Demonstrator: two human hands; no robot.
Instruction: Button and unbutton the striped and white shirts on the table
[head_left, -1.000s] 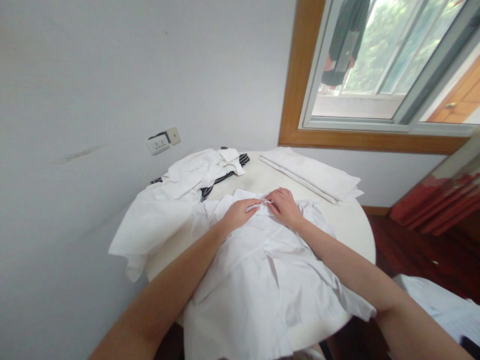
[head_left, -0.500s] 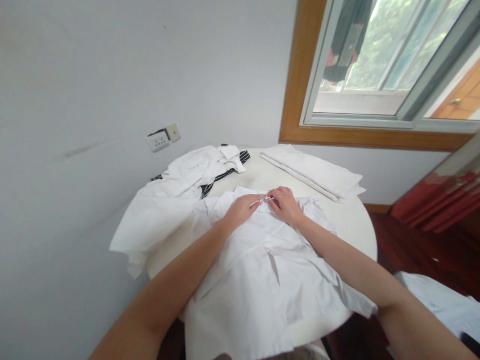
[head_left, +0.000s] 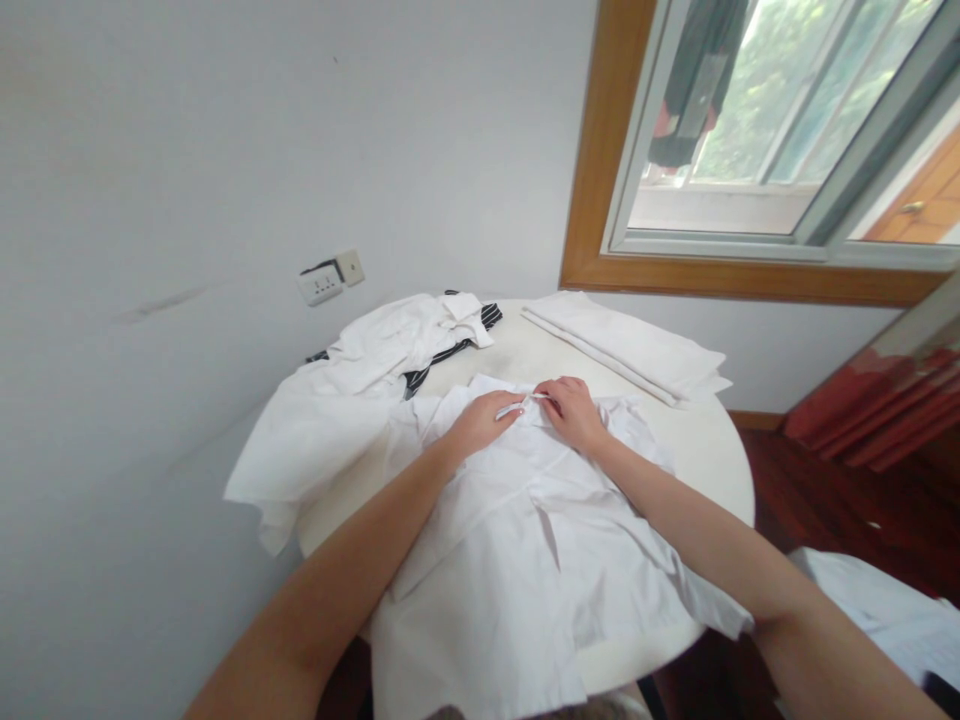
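A white shirt lies spread front-up on a round white table, its hem hanging over the near edge. My left hand and my right hand meet at the shirt's collar at the far end. Both hands are closed in a pinch on the collar edges, fingertips almost touching each other. What lies between the fingertips is too small to make out.
A heap of white clothes with a black-striped piece covers the table's left side and droops over its edge. A folded white cloth lies at the back right. A wall socket and a wood-framed window stand behind. More white fabric lies lower right.
Both hands stay at the collar, with only slight finger movement. The view has shifted a little.
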